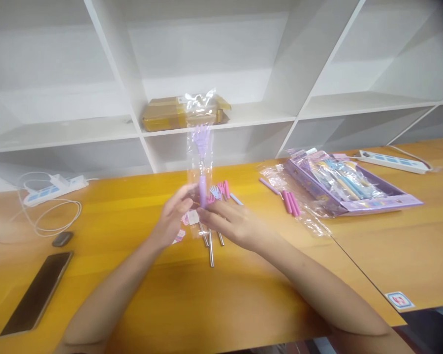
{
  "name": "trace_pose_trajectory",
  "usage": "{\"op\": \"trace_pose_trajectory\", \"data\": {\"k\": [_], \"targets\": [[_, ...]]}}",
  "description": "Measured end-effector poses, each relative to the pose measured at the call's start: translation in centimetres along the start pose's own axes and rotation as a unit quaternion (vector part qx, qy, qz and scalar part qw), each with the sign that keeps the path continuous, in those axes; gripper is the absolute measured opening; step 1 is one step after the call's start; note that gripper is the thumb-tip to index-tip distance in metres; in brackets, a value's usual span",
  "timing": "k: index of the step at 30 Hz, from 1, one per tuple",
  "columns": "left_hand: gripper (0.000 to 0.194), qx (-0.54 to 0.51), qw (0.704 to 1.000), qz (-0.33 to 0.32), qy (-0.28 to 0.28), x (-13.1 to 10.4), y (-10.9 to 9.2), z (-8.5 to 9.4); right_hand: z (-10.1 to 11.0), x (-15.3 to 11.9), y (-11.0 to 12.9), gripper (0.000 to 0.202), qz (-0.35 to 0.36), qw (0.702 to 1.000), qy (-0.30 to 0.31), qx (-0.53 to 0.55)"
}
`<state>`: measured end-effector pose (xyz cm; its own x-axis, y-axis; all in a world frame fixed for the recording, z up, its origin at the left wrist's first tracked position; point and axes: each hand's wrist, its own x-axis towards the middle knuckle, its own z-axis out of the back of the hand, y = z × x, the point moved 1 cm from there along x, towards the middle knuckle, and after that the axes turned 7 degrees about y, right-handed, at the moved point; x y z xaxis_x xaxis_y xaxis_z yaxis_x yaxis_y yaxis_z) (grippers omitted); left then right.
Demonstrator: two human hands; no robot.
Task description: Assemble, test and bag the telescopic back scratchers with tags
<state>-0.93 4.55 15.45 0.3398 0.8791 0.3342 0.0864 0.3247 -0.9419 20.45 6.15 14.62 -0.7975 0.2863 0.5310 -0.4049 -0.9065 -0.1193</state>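
Note:
A clear plastic bag (201, 110) stands upright between my hands, with a purple hand-shaped scratcher (201, 142) inside it. My left hand (174, 216) is at the bag's lower left edge, its fingers bent and the thumb near the purple handle. From the right, my right hand (231, 221) pinches the lower part of the bag by the handle. Behind and below lie pink and blue hand-shaped heads (215, 191), several metal rods (211, 250) and small printed cards (179, 236) on the table.
On the wooden table (162, 305), a purple box (376, 205) of bagged scratchers stands right, beside pink tubes (291, 203) and loose plastic bags. A phone (37, 293), black case (62, 239) and white power strip (55, 190) lie left. A cardboard box (164, 114) sits on the shelf.

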Motion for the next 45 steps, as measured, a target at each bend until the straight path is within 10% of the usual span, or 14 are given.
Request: {"op": "trace_pose_trajectory", "data": {"k": [23, 29, 35, 45], "targets": [[0.031, -0.173, 0.971, 0.061, -0.152, 0.9, 1.0, -0.8, -1.3, 1.0, 0.5, 0.017, 0.029, 0.999, -0.025, 0.023], [0.023, -0.181, 0.962, 0.069, -0.190, 1.3, -0.1, 0.4, -0.5, 0.7, -0.8, 0.046, -0.069, 0.993, 0.036, 0.090], [0.024, -0.182, 0.961, 0.063, -0.198, 1.2, -0.1, 0.6, 0.8, 1.2, -0.3, 0.028, -0.183, 0.943, 0.100, 0.258], [0.034, -0.172, 0.964, 0.086, -0.185, 1.0, 0.5, -0.2, 0.7, 1.0, -0.5, 0.011, -0.007, 0.956, -0.091, 0.278]]}}
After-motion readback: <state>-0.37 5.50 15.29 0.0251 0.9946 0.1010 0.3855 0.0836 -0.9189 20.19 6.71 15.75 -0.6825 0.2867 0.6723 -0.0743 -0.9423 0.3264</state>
